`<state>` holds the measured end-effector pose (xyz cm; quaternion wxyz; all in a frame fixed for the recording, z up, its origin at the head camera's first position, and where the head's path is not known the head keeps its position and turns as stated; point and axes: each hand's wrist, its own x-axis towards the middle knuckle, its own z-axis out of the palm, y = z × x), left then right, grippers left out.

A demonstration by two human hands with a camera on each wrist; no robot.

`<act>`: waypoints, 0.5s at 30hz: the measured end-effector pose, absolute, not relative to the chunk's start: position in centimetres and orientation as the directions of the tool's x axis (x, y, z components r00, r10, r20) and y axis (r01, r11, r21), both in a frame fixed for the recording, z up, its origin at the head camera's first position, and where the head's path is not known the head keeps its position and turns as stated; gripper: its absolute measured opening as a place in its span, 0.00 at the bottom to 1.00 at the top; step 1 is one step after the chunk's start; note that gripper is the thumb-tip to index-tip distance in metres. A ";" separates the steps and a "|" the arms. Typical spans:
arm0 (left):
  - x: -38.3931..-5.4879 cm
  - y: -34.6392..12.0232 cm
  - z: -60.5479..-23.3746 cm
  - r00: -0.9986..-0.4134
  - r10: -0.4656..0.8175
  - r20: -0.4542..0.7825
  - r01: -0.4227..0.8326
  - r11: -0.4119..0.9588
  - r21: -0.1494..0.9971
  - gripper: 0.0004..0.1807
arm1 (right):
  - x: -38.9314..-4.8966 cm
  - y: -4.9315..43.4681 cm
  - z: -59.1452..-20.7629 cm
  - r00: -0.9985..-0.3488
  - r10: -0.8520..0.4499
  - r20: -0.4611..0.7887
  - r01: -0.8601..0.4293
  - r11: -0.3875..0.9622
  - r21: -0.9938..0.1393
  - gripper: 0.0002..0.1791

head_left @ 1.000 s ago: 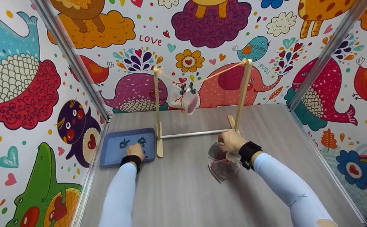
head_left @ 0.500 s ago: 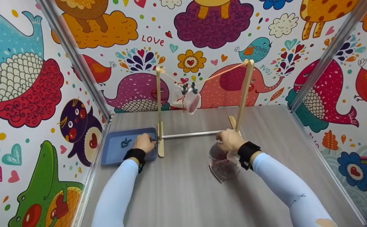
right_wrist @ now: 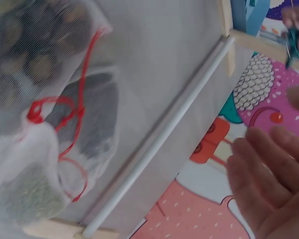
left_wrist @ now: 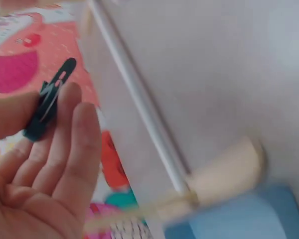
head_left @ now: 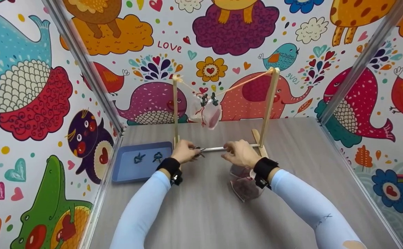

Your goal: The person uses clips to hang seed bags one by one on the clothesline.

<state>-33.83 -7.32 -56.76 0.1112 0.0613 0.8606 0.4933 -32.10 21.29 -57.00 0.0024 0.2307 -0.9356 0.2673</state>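
My left hand (head_left: 184, 152) pinches a dark green clothespin (left_wrist: 50, 102) between thumb and fingers, in front of the rack's white rod (head_left: 215, 149). To its right my right hand (head_left: 242, 152) hovers with loosely bent fingers; in the right wrist view nothing shows in its grasp. Under it lie several mesh drawstring bags (head_left: 246, 189) with red cords (right_wrist: 80, 94); one holds dark round pieces (right_wrist: 42, 64), another pale green bits (right_wrist: 30, 196). White bags (head_left: 212, 117) hang from the sagging string (head_left: 246, 81) by green clothespins (head_left: 214, 99).
A blue tray (head_left: 118, 174) stands at the left with two green clothespins (head_left: 157, 156) in it. Wooden posts (head_left: 269, 107) on flat feet carry the string. A cartoon-printed wall (head_left: 236, 38) rises behind the grey table (head_left: 201, 207).
My left hand has left the tray and moved right with a clothespin, reaching the rod. The right hand has lifted slightly, its fingers looser over the bags.
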 end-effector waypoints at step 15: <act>-33.6 -2.3 -54.6 -0.921 0.360 -0.147 -0.036 0.296 0.954 0.14 | -32.0 21.6 -57.2 -0.711 -0.564 0.420 -0.695 0.655 -0.296 0.14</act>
